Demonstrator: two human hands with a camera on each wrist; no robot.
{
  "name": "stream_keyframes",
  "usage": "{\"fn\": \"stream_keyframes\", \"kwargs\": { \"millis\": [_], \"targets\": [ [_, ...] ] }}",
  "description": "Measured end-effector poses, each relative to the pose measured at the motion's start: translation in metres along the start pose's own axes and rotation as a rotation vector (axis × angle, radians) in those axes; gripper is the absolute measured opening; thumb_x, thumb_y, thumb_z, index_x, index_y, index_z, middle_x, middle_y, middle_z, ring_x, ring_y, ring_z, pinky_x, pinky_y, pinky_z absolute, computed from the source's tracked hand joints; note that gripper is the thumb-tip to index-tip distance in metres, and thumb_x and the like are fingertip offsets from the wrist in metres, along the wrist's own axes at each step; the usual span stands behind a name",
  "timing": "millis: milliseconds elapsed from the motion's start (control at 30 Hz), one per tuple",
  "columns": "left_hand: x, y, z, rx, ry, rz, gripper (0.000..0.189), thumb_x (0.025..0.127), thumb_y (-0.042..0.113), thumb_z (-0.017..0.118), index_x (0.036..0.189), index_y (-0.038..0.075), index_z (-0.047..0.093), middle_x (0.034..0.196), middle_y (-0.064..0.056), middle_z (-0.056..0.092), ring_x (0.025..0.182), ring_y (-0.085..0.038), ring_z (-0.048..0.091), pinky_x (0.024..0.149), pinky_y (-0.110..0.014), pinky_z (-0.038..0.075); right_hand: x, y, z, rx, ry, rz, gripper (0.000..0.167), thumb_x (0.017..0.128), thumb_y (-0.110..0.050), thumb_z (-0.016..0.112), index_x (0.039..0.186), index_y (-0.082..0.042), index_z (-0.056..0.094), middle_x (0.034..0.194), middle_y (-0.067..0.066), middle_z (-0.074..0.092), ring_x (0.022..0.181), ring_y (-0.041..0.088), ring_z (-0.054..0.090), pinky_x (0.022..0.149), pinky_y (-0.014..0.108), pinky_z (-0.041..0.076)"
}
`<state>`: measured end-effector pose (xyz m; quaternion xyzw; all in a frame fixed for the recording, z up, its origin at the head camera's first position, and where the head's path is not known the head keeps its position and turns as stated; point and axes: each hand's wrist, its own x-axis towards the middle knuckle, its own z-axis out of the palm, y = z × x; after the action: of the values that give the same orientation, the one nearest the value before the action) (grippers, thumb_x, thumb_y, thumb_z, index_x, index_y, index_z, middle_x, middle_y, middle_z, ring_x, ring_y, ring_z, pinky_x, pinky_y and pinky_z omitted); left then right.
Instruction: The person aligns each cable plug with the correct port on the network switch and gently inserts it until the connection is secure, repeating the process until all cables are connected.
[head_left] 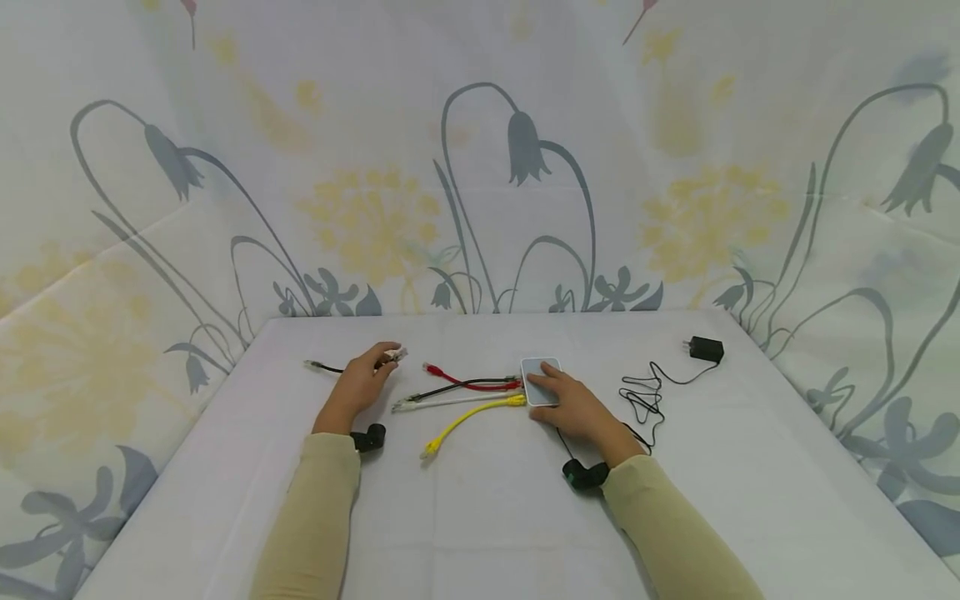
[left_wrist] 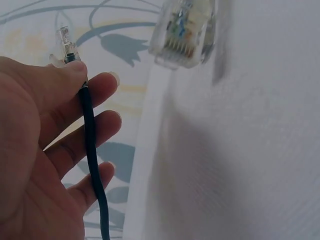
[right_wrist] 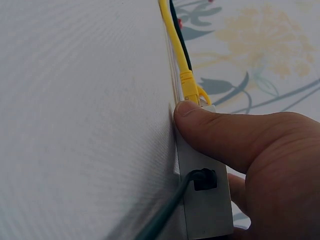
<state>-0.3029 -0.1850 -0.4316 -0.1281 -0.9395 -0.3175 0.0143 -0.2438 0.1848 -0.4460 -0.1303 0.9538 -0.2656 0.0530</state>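
Observation:
My left hand (head_left: pixel 360 383) pinches a short dark network cable (left_wrist: pixel 90 135) between thumb and forefinger, just behind its clear plug (left_wrist: pixel 66 42). The cable runs down across the other fingers; a second clear plug (left_wrist: pixel 182 37) shows large and close in the left wrist view. My right hand (head_left: pixel 573 408) grips a small white network switch (head_left: pixel 532 367), thumb on its near side and fingers over its top. A yellow cable (head_left: pixel 465 421), a white cable (head_left: pixel 450 402), a red cable (head_left: pixel 446 377) and a black cable (head_left: pixel 435 392) run to its left side. A dark power lead (right_wrist: pixel 165 212) enters its near side.
A black power adapter (head_left: pixel 705 348) lies at the back right of the white-covered table (head_left: pixel 480 517), its thin cord (head_left: pixel 645 400) loosely bunched toward my right wrist. A floral cloth (head_left: pixel 480 233) rises behind the table. Loose cable ends point left between my hands.

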Motion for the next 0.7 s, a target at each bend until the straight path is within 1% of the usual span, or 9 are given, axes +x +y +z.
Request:
{"fn": "stream_keyframes", "kwargs": {
  "millis": [33, 167, 300, 433, 700],
  "targets": [
    [0.000, 0.000, 0.001, -0.004, 0.001, 0.001, 0.037, 0.103, 0.027, 0.047, 0.139, 0.019, 0.047, 0.126, -0.014, 0.061, 0.117, -0.033, 0.056, 0.097, -0.052, 0.044, 0.000, 0.000, 0.000, 0.000, 0.000, 0.000, 0.063, 0.091, -0.036, 0.067, 0.148, -0.023, 0.043, 0.161, 0.009, 0.022, 0.145, 0.041, 0.024, 0.112, 0.060, 0.027],
    [0.002, 0.001, 0.003, -0.005, -0.006, 0.010, 0.031, 0.103, 0.027, 0.048, 0.132, 0.016, 0.050, 0.126, -0.014, 0.062, 0.119, -0.033, 0.056, 0.098, -0.052, 0.045, -0.001, -0.001, 0.000, -0.006, 0.003, -0.004, 0.063, 0.091, -0.036, 0.067, 0.148, -0.022, 0.043, 0.161, 0.010, 0.023, 0.145, 0.041, 0.024, 0.112, 0.060, 0.027],
    [0.004, 0.006, 0.003, 0.005, -0.038, 0.013, 0.030, 0.102, 0.025, 0.049, 0.131, 0.017, 0.053, 0.126, -0.014, 0.060, 0.117, -0.032, 0.057, 0.096, -0.050, 0.046, 0.000, 0.000, 0.001, -0.010, 0.007, -0.006, 0.063, 0.091, -0.036, 0.067, 0.148, -0.022, 0.043, 0.161, 0.010, 0.023, 0.145, 0.041, 0.025, 0.112, 0.060, 0.028],
    [0.008, 0.016, 0.003, 0.010, -0.075, 0.019, 0.030, 0.102, 0.023, 0.050, 0.131, 0.017, 0.054, 0.125, -0.013, 0.059, 0.113, -0.031, 0.057, 0.092, -0.048, 0.047, 0.001, 0.001, 0.001, -0.018, 0.006, -0.008, 0.063, 0.091, -0.036, 0.066, 0.148, -0.023, 0.042, 0.161, 0.010, 0.023, 0.145, 0.041, 0.025, 0.112, 0.060, 0.028],
    [0.016, 0.030, 0.006, 0.058, -0.116, 0.084, 0.029, 0.101, 0.020, 0.051, 0.130, 0.014, 0.057, 0.121, -0.011, 0.062, 0.104, -0.027, 0.058, 0.088, -0.043, 0.049, 0.001, 0.001, 0.001, -0.009, 0.002, -0.001, 0.063, 0.091, -0.037, 0.066, 0.148, -0.024, 0.042, 0.161, 0.008, 0.022, 0.145, 0.041, 0.025, 0.112, 0.060, 0.028]
  ]
}}
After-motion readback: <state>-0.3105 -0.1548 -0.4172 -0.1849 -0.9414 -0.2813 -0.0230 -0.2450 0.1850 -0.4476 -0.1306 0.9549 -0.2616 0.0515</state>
